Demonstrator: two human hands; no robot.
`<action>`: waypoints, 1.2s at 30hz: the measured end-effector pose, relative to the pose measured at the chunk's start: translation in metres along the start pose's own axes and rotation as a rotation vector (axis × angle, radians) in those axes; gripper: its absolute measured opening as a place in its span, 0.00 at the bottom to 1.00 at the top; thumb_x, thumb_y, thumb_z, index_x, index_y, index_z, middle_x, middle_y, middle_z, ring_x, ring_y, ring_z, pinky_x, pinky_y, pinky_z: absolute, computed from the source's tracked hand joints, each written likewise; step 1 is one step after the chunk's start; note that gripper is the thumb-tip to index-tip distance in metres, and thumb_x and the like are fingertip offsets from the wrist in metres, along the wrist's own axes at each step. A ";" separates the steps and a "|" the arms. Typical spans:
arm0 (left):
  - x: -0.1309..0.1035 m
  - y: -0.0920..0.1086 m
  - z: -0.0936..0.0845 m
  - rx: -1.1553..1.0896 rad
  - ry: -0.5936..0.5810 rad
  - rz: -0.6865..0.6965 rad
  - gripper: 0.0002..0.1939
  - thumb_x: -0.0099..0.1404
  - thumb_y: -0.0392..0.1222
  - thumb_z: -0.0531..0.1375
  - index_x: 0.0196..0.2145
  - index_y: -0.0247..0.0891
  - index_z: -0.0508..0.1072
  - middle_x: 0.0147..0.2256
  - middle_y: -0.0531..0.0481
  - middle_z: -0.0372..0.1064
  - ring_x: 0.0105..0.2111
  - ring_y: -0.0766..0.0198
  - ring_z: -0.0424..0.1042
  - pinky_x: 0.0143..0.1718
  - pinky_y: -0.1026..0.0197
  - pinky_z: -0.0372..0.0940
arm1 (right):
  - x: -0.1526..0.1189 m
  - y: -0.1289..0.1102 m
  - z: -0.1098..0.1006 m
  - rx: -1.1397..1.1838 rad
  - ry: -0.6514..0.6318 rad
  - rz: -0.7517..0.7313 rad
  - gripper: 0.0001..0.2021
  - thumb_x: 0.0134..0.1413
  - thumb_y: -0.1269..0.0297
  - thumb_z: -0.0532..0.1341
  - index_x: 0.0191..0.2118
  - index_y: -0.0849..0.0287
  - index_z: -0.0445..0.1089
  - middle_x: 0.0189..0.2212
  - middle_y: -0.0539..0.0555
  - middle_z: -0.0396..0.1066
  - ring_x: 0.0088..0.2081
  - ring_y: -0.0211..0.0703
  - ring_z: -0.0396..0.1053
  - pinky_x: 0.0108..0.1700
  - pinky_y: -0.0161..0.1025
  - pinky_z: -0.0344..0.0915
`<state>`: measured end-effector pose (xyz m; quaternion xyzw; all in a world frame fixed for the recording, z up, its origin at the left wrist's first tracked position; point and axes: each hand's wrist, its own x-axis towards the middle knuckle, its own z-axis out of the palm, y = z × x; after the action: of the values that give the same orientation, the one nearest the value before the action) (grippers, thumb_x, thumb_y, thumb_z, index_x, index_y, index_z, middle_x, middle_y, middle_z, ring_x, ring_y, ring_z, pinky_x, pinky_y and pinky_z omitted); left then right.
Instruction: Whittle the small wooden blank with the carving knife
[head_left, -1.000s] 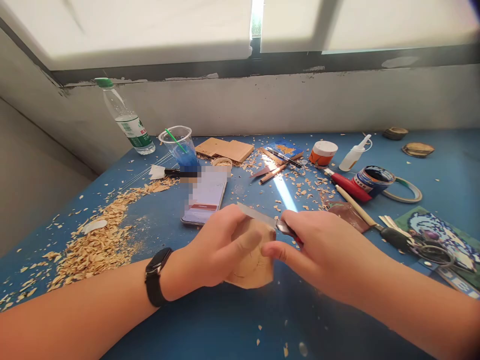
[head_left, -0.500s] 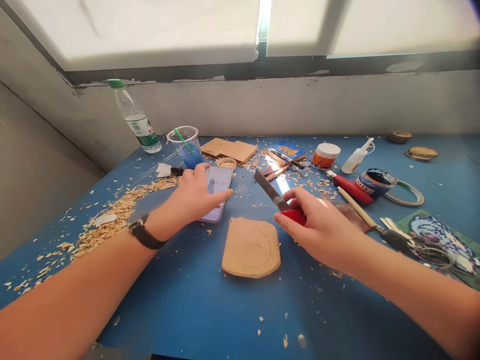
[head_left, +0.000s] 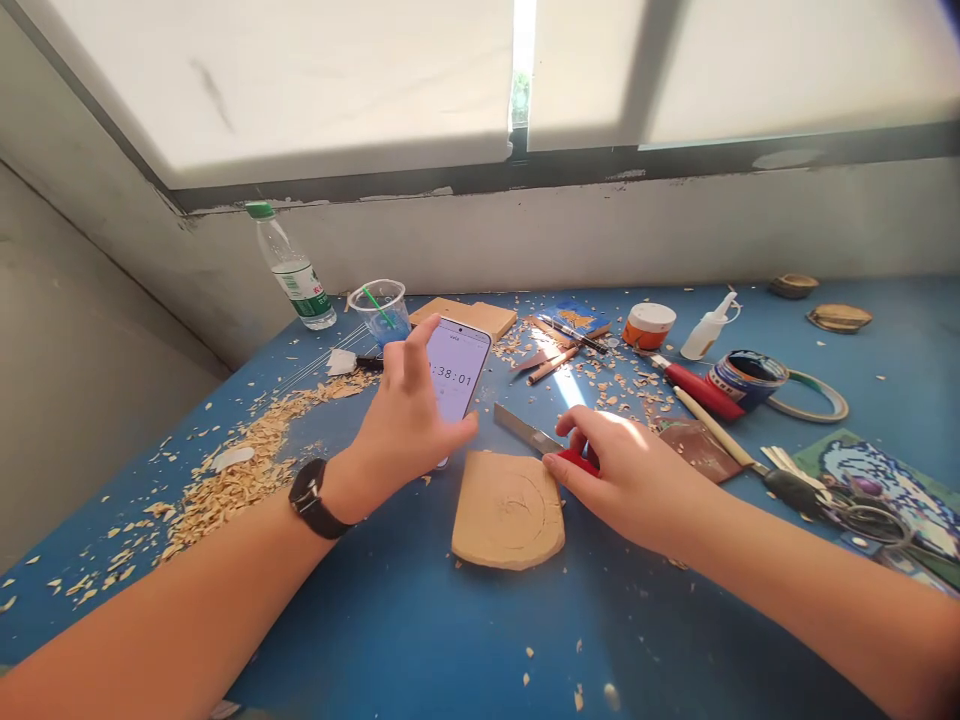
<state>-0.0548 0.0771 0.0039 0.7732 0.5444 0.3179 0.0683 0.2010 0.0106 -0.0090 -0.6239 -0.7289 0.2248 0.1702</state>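
My left hand [head_left: 409, 400] grips a phone [head_left: 454, 372] by its edges, raised and tilted so its lit screen with timer digits faces me. In my right hand [head_left: 607, 465] is a knife [head_left: 525, 432] with a red handle; its blade points left, low over the table. Between and below my hands lies a pale wooden piece [head_left: 506, 525], flat, with a rounded lower edge and a circle marked on it. My right thumb is beside its upper right corner.
Wood shavings [head_left: 225, 490] are heaped at the left. A bottle [head_left: 300, 285] and plastic cup [head_left: 382, 310] stand behind my left hand. On the right are an orange-white jar [head_left: 649, 328], glue bottle [head_left: 706, 332], open paint jar [head_left: 746, 378] and keys [head_left: 870, 520].
The phone, flat on the table before, is now lifted and tilted up in my left hand. My right hand has lowered the knife, its blade now closer to the table. The camera view has shifted slightly.
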 end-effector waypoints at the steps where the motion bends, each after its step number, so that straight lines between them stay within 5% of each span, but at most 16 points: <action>1: -0.004 0.002 -0.002 0.010 0.008 0.022 0.60 0.54 0.42 0.73 0.74 0.52 0.43 0.61 0.36 0.55 0.59 0.37 0.65 0.54 0.35 0.72 | 0.000 0.000 0.000 -0.014 0.005 -0.010 0.13 0.67 0.50 0.58 0.49 0.51 0.67 0.42 0.54 0.76 0.40 0.50 0.70 0.36 0.44 0.58; 8: -0.014 0.009 -0.011 0.056 0.054 0.017 0.60 0.56 0.47 0.72 0.75 0.45 0.40 0.66 0.30 0.56 0.63 0.30 0.64 0.55 0.33 0.71 | 0.002 0.000 0.002 -0.097 0.041 -0.121 0.12 0.70 0.52 0.54 0.41 0.53 0.66 0.40 0.55 0.72 0.40 0.50 0.66 0.37 0.44 0.58; 15: -0.020 0.018 -0.012 -0.018 0.109 0.058 0.58 0.57 0.48 0.73 0.74 0.45 0.43 0.69 0.31 0.54 0.63 0.34 0.65 0.58 0.37 0.71 | -0.001 0.001 0.004 -0.117 0.093 -0.242 0.15 0.73 0.48 0.54 0.43 0.54 0.69 0.44 0.57 0.72 0.42 0.52 0.67 0.40 0.47 0.63; 19: -0.027 0.024 -0.009 -0.094 0.129 0.054 0.61 0.57 0.48 0.75 0.75 0.48 0.41 0.69 0.32 0.55 0.66 0.36 0.64 0.63 0.36 0.67 | -0.007 -0.005 0.002 -0.055 0.011 -0.529 0.35 0.58 0.32 0.67 0.59 0.56 0.70 0.57 0.64 0.71 0.58 0.63 0.65 0.57 0.59 0.66; 21: -0.030 0.024 -0.007 -0.136 0.128 0.031 0.63 0.57 0.48 0.75 0.75 0.49 0.38 0.70 0.32 0.54 0.68 0.36 0.62 0.65 0.35 0.66 | -0.011 -0.009 0.002 -0.064 -0.049 -0.609 0.44 0.52 0.33 0.71 0.67 0.56 0.66 0.61 0.64 0.70 0.62 0.66 0.63 0.63 0.63 0.62; 25: -0.034 0.024 -0.002 -0.201 0.108 -0.058 0.66 0.56 0.50 0.77 0.76 0.48 0.37 0.70 0.30 0.55 0.69 0.34 0.62 0.66 0.33 0.65 | -0.015 -0.012 0.002 -0.122 -0.095 -0.582 0.38 0.59 0.45 0.69 0.70 0.54 0.64 0.61 0.65 0.71 0.60 0.66 0.66 0.63 0.66 0.63; 30: -0.037 0.025 0.001 -0.294 0.033 -0.167 0.64 0.54 0.53 0.77 0.76 0.44 0.43 0.66 0.30 0.61 0.67 0.31 0.65 0.65 0.29 0.65 | -0.011 -0.003 0.001 -0.235 0.024 -0.469 0.37 0.57 0.53 0.66 0.71 0.56 0.63 0.59 0.67 0.71 0.58 0.69 0.68 0.56 0.67 0.68; 36: -0.043 0.031 -0.004 -0.498 0.003 -0.157 0.56 0.57 0.49 0.75 0.74 0.45 0.50 0.64 0.32 0.66 0.62 0.35 0.71 0.57 0.33 0.75 | -0.003 -0.008 -0.005 0.028 0.067 -0.381 0.36 0.64 0.43 0.63 0.70 0.58 0.62 0.66 0.67 0.67 0.65 0.65 0.65 0.62 0.63 0.67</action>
<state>-0.0408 0.0255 0.0031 0.6874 0.5079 0.4370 0.2803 0.1974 0.0070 0.0000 -0.4794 -0.8245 0.1775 0.2426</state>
